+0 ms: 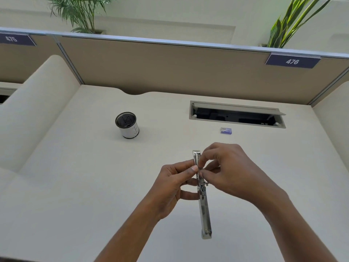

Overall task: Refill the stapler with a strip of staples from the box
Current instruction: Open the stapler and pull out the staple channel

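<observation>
A silver metal stapler (204, 208) is swung fully open into one long straight piece, held above the desk and pointing away from me. My left hand (173, 184) grips it from the left around its hinge and far half. My right hand (226, 171) pinches at the far half's channel with thumb and fingertips; whether a staple strip is between them is too small to tell. The small blue staple box (226, 130) lies on the desk beyond the hands, apart from both.
A black mesh pen cup (127, 125) with a white band stands at the left of the cream desk (75, 186). An open cable tray (237, 115) is set into the desk at the back right. Beige partition panels enclose the desk on three sides.
</observation>
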